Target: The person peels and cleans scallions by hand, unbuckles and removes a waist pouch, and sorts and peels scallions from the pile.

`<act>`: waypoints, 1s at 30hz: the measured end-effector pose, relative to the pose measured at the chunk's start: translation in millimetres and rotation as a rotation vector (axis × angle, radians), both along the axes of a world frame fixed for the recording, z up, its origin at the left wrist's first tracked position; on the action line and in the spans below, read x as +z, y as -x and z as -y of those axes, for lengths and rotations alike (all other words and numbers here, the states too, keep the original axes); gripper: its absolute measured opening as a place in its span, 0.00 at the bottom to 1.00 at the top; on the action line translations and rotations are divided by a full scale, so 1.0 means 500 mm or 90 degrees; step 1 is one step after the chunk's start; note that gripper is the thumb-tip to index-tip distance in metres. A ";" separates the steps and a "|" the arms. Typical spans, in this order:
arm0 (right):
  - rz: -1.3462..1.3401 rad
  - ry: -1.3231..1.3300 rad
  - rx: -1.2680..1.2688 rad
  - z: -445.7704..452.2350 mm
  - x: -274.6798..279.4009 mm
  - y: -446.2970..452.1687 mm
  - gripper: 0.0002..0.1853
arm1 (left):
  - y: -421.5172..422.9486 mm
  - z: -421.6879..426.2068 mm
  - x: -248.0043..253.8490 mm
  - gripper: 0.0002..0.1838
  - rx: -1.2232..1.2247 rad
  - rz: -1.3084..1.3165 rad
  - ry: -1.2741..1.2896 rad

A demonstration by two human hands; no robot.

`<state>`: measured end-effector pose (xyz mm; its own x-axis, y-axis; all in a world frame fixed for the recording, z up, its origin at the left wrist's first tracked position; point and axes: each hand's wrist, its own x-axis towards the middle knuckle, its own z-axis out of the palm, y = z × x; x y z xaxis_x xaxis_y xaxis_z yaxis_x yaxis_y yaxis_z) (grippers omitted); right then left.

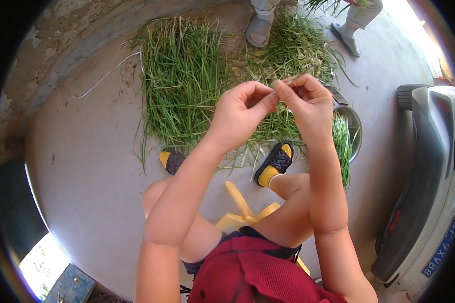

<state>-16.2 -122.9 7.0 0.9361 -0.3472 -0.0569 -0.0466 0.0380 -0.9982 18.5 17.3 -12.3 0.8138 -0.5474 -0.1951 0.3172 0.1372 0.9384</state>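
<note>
My left hand [240, 113] and my right hand [308, 106] meet in front of me above the greens. Between their pinched fingertips is a thin plant stem [303, 74], which sticks out to the upper right. Both thumbs are pressed against the fingers. Below and beyond the hands lies a wide pile of long green stalks [179, 81], with looser, messier stalks [296, 45] to its right. A metal basin [357, 134] stands right of my right hand, with a bunch of green stalks [342, 146] hanging over its near side.
Another person's feet in grey slippers [259, 30] are at the top, and that person's hand holds greens at the upper right. A white car [435, 187] stands at the right. A yellow stool [240, 214] is between my legs. White string [103, 77] lies left of the pile.
</note>
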 end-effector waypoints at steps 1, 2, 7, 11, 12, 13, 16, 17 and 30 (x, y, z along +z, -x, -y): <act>0.002 -0.007 -0.020 0.000 0.002 0.001 0.06 | 0.003 0.001 0.007 0.07 0.007 0.001 -0.006; 0.008 -0.011 -0.051 0.002 0.005 0.000 0.06 | 0.005 0.002 0.011 0.07 0.014 0.003 -0.011; 0.043 -0.056 -0.122 0.028 0.006 -0.010 0.09 | 0.005 0.002 0.014 0.08 -0.005 0.026 -0.039; 0.026 -0.071 -0.085 0.025 -0.001 -0.009 0.09 | 0.004 -0.003 0.029 0.08 -0.009 -0.062 0.000; 0.018 -0.073 -0.077 0.024 0.001 -0.010 0.09 | 0.004 -0.004 0.028 0.08 -0.003 -0.056 0.012; 0.011 -0.075 -0.068 0.022 0.005 -0.010 0.09 | 0.004 -0.003 0.026 0.09 0.004 -0.051 0.024; -0.018 -0.073 -0.061 0.016 0.007 -0.007 0.09 | 0.006 0.001 0.013 0.09 0.041 0.005 0.004; -0.029 -0.071 -0.062 0.014 0.006 -0.006 0.08 | 0.007 0.003 0.009 0.09 0.057 0.030 -0.011; -0.051 -0.044 0.024 0.008 -0.001 -0.006 0.06 | 0.003 -0.003 0.018 0.12 -0.007 -0.052 0.023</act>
